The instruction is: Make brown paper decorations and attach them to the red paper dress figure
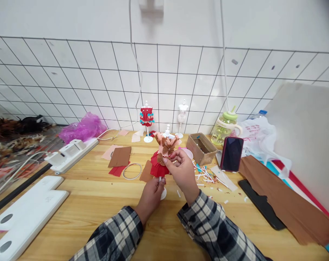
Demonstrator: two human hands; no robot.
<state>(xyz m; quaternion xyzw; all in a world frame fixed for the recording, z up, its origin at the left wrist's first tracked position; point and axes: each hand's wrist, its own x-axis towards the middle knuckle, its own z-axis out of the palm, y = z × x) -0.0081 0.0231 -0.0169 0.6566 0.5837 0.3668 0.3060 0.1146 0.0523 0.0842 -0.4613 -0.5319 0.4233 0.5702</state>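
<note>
A small white mannequin stand dressed in a red paper skirt (pixel 157 166) with pleated tan paper fans (pixel 166 142) on top stands on the wooden table (pixel 94 203). My left hand (pixel 151 195) is closed around its white stem near the base. My right hand (pixel 182 170) pinches a small tan pleated fan (pixel 160 158) against the red skirt, fingers pressed together. Both my sleeves are plaid.
Behind stand a mannequin in a red dress (pixel 146 117), a bare white one (pixel 182 114), a cardboard box (pixel 201 148), a green bottle (pixel 225 127) and an upright phone (pixel 231 153). Paper sheets (pixel 120 156), a wire ring (pixel 132 171), scraps (pixel 208 174), brown paper (pixel 284 203), white devices (pixel 25 214).
</note>
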